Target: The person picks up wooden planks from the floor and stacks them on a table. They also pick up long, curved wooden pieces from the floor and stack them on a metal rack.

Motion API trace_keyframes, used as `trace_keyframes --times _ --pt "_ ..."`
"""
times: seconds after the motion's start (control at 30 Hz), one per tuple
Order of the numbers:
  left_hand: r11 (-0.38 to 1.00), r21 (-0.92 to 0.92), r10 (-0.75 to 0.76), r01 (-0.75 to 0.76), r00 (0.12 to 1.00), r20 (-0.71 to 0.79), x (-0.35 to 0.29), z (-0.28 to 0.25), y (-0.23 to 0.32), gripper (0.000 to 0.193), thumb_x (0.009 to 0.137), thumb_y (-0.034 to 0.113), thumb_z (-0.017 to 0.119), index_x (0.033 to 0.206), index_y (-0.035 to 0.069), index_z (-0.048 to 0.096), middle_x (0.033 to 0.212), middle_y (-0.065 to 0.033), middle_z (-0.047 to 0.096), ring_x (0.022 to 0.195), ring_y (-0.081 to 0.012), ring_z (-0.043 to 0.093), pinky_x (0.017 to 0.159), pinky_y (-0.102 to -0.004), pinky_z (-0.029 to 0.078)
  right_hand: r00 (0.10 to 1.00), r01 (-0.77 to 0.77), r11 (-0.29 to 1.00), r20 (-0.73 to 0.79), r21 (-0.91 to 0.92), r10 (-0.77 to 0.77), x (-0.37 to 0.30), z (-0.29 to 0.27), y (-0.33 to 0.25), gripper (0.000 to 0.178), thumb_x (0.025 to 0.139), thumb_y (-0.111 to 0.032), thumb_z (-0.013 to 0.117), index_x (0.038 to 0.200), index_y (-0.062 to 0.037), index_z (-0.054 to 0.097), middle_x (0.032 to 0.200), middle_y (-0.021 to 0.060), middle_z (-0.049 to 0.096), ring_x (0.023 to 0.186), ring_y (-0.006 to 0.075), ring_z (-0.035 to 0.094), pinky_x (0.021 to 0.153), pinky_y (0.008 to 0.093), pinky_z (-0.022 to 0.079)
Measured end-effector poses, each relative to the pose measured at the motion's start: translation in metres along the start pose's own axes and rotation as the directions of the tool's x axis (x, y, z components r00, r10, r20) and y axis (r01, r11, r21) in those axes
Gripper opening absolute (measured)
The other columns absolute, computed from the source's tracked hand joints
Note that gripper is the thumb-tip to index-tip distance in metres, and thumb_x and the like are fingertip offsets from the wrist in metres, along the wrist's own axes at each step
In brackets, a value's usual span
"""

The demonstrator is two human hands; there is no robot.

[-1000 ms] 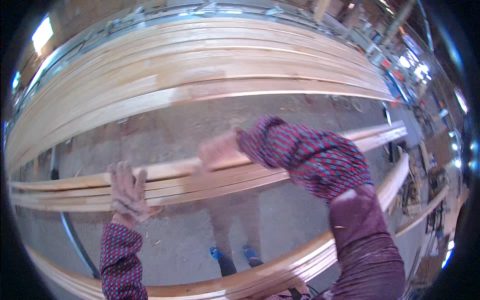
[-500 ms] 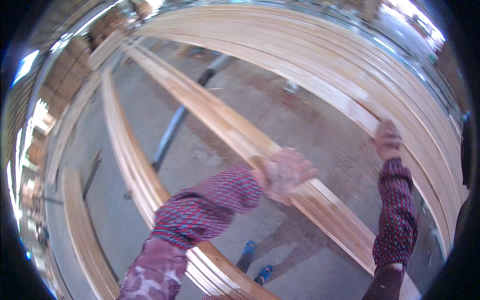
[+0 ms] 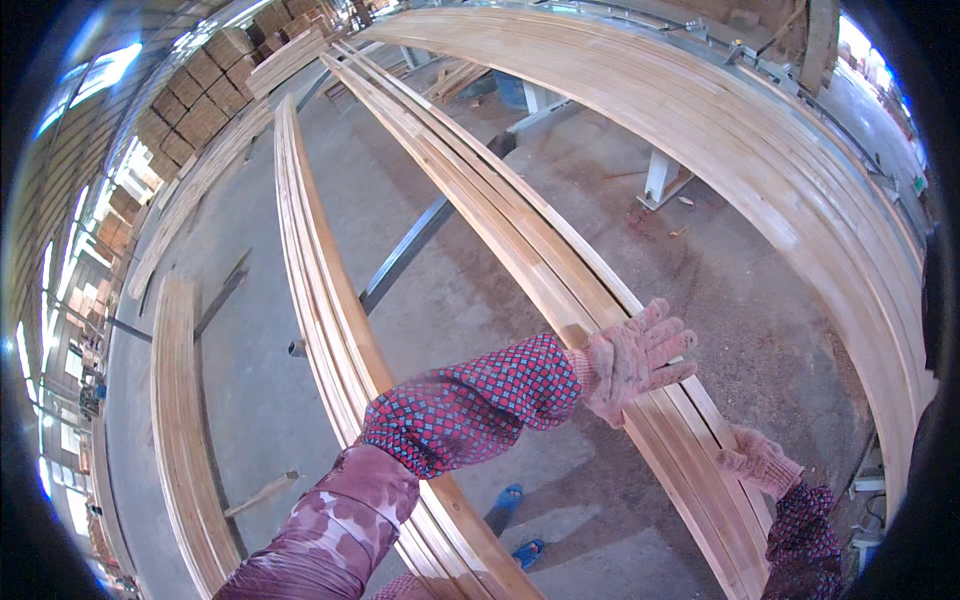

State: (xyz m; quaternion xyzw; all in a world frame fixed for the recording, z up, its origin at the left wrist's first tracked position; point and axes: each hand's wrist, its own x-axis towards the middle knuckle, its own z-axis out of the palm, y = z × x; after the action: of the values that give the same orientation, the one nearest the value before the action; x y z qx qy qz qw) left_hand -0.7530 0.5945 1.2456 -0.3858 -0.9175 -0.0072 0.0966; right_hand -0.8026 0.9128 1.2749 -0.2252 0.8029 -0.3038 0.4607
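My left hand (image 3: 635,362), in a pale soiled work glove, lies across the middle stack of long wooden strips (image 3: 545,283). Its fingers are stretched out and spread over the top. Lower right, my gloved right hand (image 3: 762,463) is closed on the outer edge of a long wooden strip (image 3: 602,274). This strip lies along the stack's right side, with a narrow dark gap between them over part of the length. My right fingertips are partly hidden at the strip. Patterned sleeve covers are on both forearms.
A wide layer of long boards (image 3: 690,115) rests on a metal frame to the right. Another strip stack (image 3: 325,300) lies left of the middle one, with more boards (image 3: 180,420) farther left. A metal bar (image 3: 405,255) crosses underneath. Stacked timber (image 3: 205,85) stands far back.
My right hand has moved from the wide board layer to the middle stack's right side, and a strip now lies there. My left hand stays over the stack, its fingers now more spread.
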Motion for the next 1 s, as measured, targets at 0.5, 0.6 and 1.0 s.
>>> trace_keyframes --times 0.5,0.6,1.0 --pt "0.964 -0.265 0.013 0.003 0.998 0.059 0.009 -0.007 -0.001 0.113 0.046 0.054 0.073 0.138 0.009 0.025 0.136 -0.0182 0.036 0.126 -0.0334 0.035 0.108 -0.057 0.011 0.369 -0.668 0.502 -0.83 -0.55 -0.418 0.174 -0.259 0.074 0.056 0.076 -0.028 0.066 0.121 -0.0028 0.044 0.122 0.0184 0.049 0.115 0.031 0.048 0.093 0.0377 0.041" --pt "0.65 -0.746 0.012 -0.142 0.984 -0.177 0.011 0.013 -0.001 0.113 0.046 0.055 0.072 0.138 0.01 0.025 0.14 -0.0132 0.031 0.13 -0.0287 0.03 0.11 -0.0537 0.006 0.379 -0.658 0.468 -0.797 -0.589 -0.47 0.182 -0.26 0.092 0.034 0.081 -0.024 0.059 0.107 -0.0035 0.051 0.106 0.0185 0.056 0.101 0.0333 0.055 0.083 0.0403 0.046" --pt "-0.222 -0.747 -0.497 -0.627 0.732 -0.466 -0.012 0.046 0.01 0.103 0.05 0.01 0.075 0.14 0.016 0.025 0.144 -0.0152 0.026 0.134 -0.0295 0.024 0.112 -0.0469 0.011 0.988 0.089 0.992 -0.135 0.084 -0.078 0.037 -0.004 -0.02 0.053 0.079 -0.02 0.063 0.124 0.0004 0.046 0.105 0.0112 0.062 0.098 0.0207 0.057 0.087 0.0306 0.044"
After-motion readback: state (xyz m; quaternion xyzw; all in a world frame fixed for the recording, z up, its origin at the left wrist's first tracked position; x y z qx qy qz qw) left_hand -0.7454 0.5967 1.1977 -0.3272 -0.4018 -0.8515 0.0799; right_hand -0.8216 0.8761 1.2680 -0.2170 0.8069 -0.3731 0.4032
